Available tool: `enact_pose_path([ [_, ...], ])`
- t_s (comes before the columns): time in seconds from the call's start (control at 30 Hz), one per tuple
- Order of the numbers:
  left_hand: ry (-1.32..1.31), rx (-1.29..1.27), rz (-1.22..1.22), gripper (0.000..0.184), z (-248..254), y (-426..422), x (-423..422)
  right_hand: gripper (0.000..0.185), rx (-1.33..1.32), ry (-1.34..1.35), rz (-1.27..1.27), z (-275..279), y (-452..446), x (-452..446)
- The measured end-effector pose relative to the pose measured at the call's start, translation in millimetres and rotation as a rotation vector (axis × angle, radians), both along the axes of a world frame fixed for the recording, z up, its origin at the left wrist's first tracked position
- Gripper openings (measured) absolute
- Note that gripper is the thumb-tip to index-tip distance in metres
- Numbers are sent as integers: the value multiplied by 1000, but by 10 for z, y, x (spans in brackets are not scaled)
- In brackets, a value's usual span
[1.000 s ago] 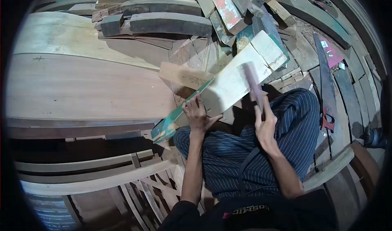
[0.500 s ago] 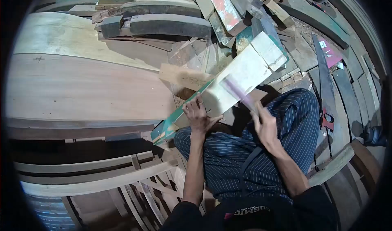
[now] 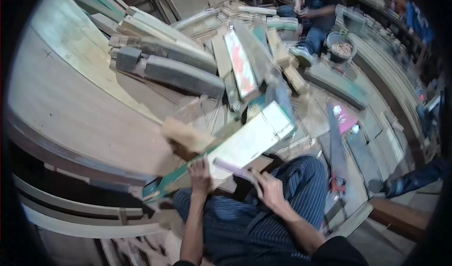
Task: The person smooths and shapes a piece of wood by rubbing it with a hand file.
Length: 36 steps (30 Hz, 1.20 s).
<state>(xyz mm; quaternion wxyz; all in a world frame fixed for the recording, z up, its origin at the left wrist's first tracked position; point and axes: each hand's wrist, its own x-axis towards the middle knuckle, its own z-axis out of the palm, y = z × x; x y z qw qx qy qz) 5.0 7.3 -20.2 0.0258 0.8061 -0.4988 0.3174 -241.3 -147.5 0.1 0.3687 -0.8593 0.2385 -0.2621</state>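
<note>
A pale board (image 3: 254, 136) with green edges lies slanted across the work spot in front of my knees. My left hand (image 3: 200, 174) holds the near part of this board, fingers over its edge. In my right hand (image 3: 269, 186) is a purple-grey flat tool (image 3: 230, 166), its far end over the board's face near my left fingers. Blur hides what kind of tool it is. A light wood block (image 3: 186, 133) lies beside the board, partly under it.
A wide plank (image 3: 80, 110) spans the left. Curved dark timbers (image 3: 183, 74) are stacked ahead. A handsaw (image 3: 337, 148) lies at the right. Another person (image 3: 315, 12) sits at the back beside a bucket (image 3: 341, 48); a trousered leg (image 3: 419, 177) shows at right.
The view has tilted up and turned, bringing the other person into sight. My right hand has drawn the tool down the board toward my left hand, which keeps its hold.
</note>
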Motion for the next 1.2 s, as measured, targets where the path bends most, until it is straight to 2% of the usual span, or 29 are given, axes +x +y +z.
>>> enact_pose_path([
  [0.03, 189, 11, -23, 126, 278, -20, -159, 38, -9, 35, 51, 32, -30, -50],
  [0.17, 344, 47, 10, 123, 396, -65, -150, 40, 429, -128, -363, 239, 19, -260],
  [0.2, 371, 59, 24, 122, 413, -35, -159, 43, 173, -265, -394, 109, 25, -274],
  [0.3, 422, 28, 21, 119, 451, -48, -135, 44, 368, -149, -327, 37, 80, -439],
  [0.33, 445, 8, 8, 121, 442, -45, -114, 45, 307, -158, -313, 91, 119, -445],
  [0.43, 642, 109, 101, 123, 513, -51, -76, 45, 286, -259, -231, 60, 225, -448],
  [0.47, 748, 135, 164, 125, 501, -61, -45, 44, 360, -136, -234, 160, 285, -516],
  [0.5, 883, 163, 172, 129, 542, -70, -4, 44, 331, -165, -197, 159, 329, -552],
  [0.57, 932, 270, 159, 128, 455, -91, 191, 43, 267, -240, -121, 153, 345, -519],
  [0.6, 909, 400, 95, 128, 199, -107, 464, 43, 245, -196, -114, 437, 437, -551],
  [0.67, 739, 513, 83, 122, 560, -31, 406, 43, 213, -241, -97, 466, 494, -549],
  [0.73, 1273, 947, 212, 94, 1301, -121, 563, 43, 263, -192, -76, 530, 572, -635],
  [0.8, 1062, 744, 206, 91, 1539, 7, 682, 43, 335, -117, -62, 680, 609, -645],
  [0.83, 925, 662, 168, 90, 1637, 78, 776, 44, 249, -270, 7, 616, 606, -626],
  [0.9, 614, 731, -30, 108, 1695, 19, 1060, 44, 244, -238, 102, 698, 582, -665],
  [0.97, 733, 515, -176, 111, 1978, 218, 954, 43, 334, -112, 136, 870, 538, -745],
  [1.0, 761, 451, -225, 106, 1874, 234, 1021, 42, 316, -167, 138, 812, 506, -766],
  [1.03, 809, 499, -193, 106, 1749, 220, 1004, 42, 227, -331, 142, 751, 475, -726],
  [1.1, 906, 588, -123, 105, 1450, 212, 972, 42, 530, -279, 85, 762, 427, -814],
  [1.13, 1059, 760, 5, 105, 1325, 137, 933, 45, 623, -310, 88, 694, 385, -804],
  [1.2, 1196, 769, -54, 104, 1172, 87, 810, 46, 628, -378, 87, 624, 320, -751],
])
